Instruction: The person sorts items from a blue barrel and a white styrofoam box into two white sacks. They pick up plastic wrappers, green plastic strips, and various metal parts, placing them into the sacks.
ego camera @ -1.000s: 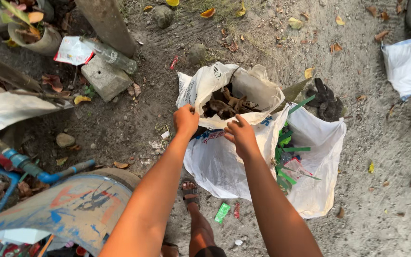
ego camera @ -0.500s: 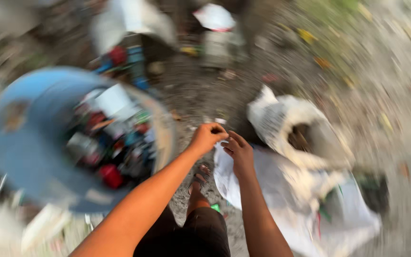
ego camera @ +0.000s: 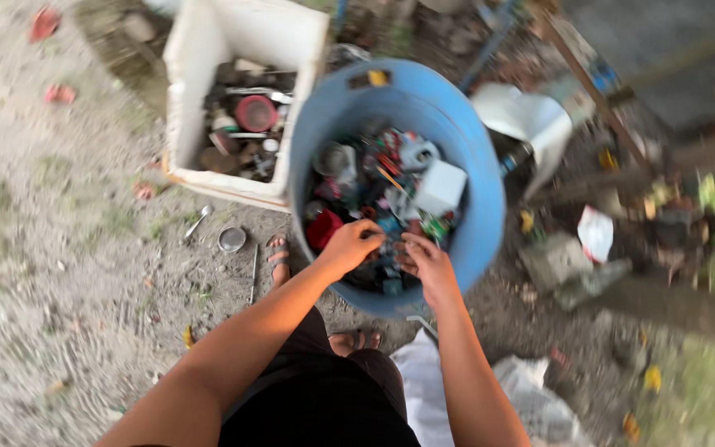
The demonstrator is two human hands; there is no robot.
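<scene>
2 hands: left hand (ego camera: 353,246) and right hand (ego camera: 425,263) over blue drum (ego camera: 473,157), near rim.
Grip: curled; contents, cannot tell.
Progress: drum part full; white sack (ego camera: 424,389) near right.

Outdoors in daylight, sandy ground (ego camera: 59,273) strewn with litter, a white box (ego camera: 233,50) of scrap standing on it.

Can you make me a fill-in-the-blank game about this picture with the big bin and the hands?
1. Both hands, the left hand and the right hand, reach into a big round bin whose colour is ____.
2. Beside the bin stands a box full of odds and ends, and its colour is ____.
3. The small round metal lid lies on the sandy ____.

Missing words: blue; white; ground
</scene>
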